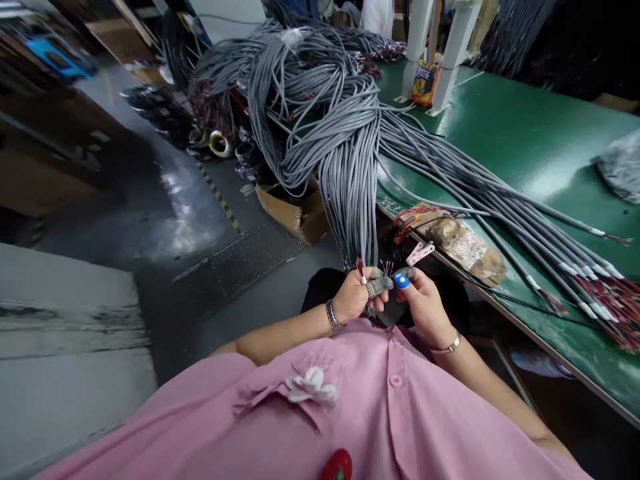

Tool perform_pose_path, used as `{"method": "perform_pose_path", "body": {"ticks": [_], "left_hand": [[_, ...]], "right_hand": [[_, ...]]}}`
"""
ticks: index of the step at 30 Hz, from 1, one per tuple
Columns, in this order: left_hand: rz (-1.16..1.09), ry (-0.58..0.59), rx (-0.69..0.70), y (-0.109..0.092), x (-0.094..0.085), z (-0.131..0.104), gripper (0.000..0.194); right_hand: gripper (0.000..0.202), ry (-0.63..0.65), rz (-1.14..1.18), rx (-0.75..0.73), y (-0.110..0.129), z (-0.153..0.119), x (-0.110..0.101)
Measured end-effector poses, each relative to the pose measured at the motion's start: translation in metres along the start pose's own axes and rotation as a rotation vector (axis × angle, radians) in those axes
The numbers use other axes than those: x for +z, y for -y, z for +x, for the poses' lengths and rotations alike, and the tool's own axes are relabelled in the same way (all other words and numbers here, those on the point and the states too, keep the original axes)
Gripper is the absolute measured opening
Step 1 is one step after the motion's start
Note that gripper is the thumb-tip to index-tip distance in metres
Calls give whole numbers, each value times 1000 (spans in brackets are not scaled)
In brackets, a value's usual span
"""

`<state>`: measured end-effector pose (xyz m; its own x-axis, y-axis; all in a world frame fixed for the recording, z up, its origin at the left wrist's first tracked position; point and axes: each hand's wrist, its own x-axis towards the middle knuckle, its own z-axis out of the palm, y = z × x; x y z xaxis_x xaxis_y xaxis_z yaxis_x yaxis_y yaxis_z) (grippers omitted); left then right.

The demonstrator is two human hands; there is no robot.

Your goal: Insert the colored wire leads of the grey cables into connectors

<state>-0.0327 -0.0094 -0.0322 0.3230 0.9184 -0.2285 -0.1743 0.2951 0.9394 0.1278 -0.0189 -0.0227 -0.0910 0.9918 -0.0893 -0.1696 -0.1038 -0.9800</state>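
A thick bundle of grey cables hangs over the table edge, its lower ends near my hands. My left hand, with grey covers on some fingers, is closed round a cable end whose thin coloured wires fan out at the fingertips. Close beside it, my right hand pinches at those wires; blue tape wraps its thumb and a grey cover a finger. What lies between its fingertips is too small to make out. More grey cables with stripped red and dark ends stretch across the table to the right.
The green table runs along the right. At its edge lie a taped wooden block and a pink clip. A cardboard box is on the floor below the cables. White posts and a plastic bag stand farther off.
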Motion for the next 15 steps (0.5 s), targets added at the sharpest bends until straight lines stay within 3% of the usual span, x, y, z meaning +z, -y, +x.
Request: {"method": "perform_pose_path", "body": {"ticks": [9,15], "left_hand": [[81,26,-3,-2,2,-2,38],[91,-1,9,-1,2,-2,42]], "right_hand": [[28,62,-52,0,11,1,5],[28,-10,-11,5,3,0,4]]}}
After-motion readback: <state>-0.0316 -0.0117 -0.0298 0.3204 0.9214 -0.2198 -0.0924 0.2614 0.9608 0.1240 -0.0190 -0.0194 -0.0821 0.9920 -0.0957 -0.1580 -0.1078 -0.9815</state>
